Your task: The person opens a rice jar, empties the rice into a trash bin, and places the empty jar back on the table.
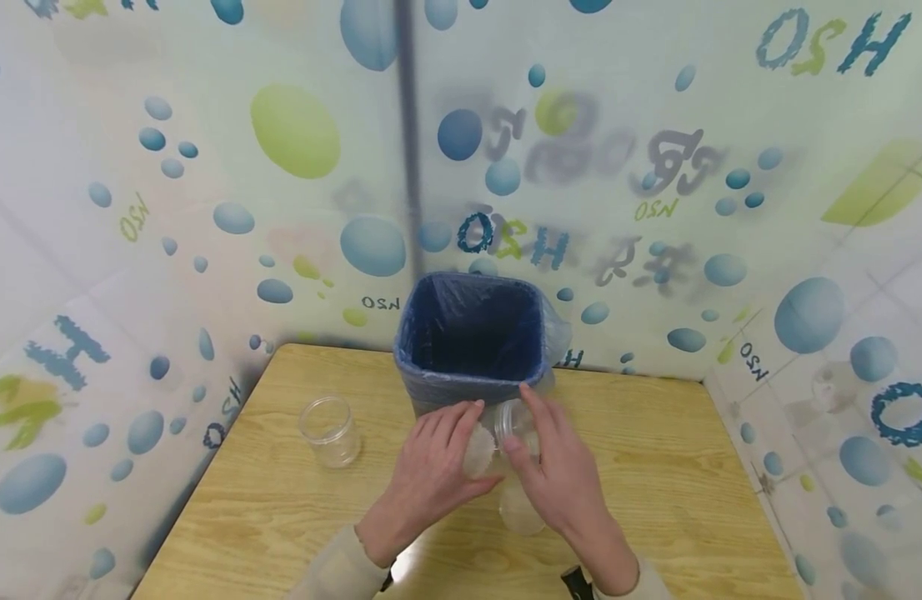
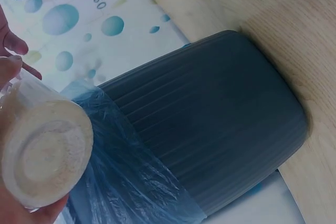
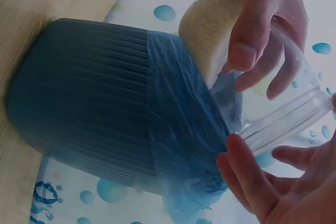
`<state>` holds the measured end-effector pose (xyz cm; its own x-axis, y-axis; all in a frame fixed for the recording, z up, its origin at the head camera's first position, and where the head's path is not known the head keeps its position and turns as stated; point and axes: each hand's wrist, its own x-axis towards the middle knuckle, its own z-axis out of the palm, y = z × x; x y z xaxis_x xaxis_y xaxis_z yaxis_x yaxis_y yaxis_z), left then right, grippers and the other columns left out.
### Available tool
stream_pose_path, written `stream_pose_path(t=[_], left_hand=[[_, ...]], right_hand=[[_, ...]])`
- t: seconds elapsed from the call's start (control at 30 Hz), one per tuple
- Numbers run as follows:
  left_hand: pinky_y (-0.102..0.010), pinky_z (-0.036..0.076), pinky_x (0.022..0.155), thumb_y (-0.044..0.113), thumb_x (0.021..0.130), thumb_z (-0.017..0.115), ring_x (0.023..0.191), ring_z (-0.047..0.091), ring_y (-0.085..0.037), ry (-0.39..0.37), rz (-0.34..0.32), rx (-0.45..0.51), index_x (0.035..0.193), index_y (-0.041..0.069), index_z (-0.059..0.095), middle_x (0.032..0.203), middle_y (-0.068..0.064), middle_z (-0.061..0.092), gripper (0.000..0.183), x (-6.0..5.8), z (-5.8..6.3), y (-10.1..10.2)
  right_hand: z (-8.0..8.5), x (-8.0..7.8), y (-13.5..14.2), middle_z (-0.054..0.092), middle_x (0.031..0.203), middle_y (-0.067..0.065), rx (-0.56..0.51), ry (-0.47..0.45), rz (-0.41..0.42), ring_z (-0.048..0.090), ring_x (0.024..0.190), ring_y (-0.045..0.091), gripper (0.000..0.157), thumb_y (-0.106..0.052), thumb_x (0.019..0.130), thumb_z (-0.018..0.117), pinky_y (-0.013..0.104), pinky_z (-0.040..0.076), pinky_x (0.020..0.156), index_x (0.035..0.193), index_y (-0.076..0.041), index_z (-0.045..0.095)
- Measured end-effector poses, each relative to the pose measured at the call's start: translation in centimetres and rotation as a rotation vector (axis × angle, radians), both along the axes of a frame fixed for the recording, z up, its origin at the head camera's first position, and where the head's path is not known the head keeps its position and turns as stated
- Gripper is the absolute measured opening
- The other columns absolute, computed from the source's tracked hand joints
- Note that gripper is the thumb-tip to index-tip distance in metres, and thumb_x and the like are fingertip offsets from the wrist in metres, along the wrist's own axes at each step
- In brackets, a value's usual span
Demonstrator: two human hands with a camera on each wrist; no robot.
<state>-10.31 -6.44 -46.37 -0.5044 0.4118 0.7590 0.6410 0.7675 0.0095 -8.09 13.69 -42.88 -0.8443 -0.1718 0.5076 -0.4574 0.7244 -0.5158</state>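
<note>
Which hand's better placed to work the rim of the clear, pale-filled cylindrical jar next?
Right hand, probably: its fingers are at the jar's rim, while the left hand grips lower.

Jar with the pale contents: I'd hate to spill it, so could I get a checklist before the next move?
1. Left hand gripping the jar: ok.
2. Right hand at the jar's clear ringed end: ok.
3. Jar upright: not ok, it is tilted.
4. Ringed end securely closed: cannot tell.
5. Blue liner over the rim of the bin: ok.
</note>
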Motion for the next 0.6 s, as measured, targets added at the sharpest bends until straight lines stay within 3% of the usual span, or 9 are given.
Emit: stream_pose_path(t=[0.17,0.33,0.6], left_hand=[[-0.043,0.056,0.089,0.061,0.056,0.095,0.107,0.066,-0.028,-0.006,0.000,-0.006,0.139,0.002,0.057,0.123,-0.011,0.065,0.108,0.0,-0.1,0.1],[-0.043,0.057,0.086,0.062,0.056,0.094,0.105,0.066,-0.027,-0.004,-0.013,0.019,0.137,0.002,0.059,0.121,-0.011,0.067,0.107,0.0,-0.2,0.2],[-0.040,0.059,0.082,0.063,0.056,0.091,0.102,0.068,-0.026,-0.041,-0.038,0.048,0.132,0.003,0.061,0.117,-0.010,0.069,0.101,0.1,0.0,0.4]], right_hand=[[0.2,0.0,-0.5,0.060,0.137,0.016,0.041,-0.014,-0.044,0.068,0.108,0.032,0.061,-0.048,0.102,0.056,0.048,0.059,0.074,0.153,-0.014,0.050],[0.1,-0.2,-0.7,0.064,0.127,0.015,0.077,0.058,-0.049,0.067,0.102,0.029,0.059,-0.050,0.102,0.053,0.044,0.059,0.070,0.146,-0.011,0.057],[-0.9,-1.5,-0.3,0.064,0.111,0.015,-0.018,0.201,0.066,0.064,0.092,0.027,0.065,-0.058,0.104,0.043,0.043,0.057,0.069,0.129,-0.002,0.063]])
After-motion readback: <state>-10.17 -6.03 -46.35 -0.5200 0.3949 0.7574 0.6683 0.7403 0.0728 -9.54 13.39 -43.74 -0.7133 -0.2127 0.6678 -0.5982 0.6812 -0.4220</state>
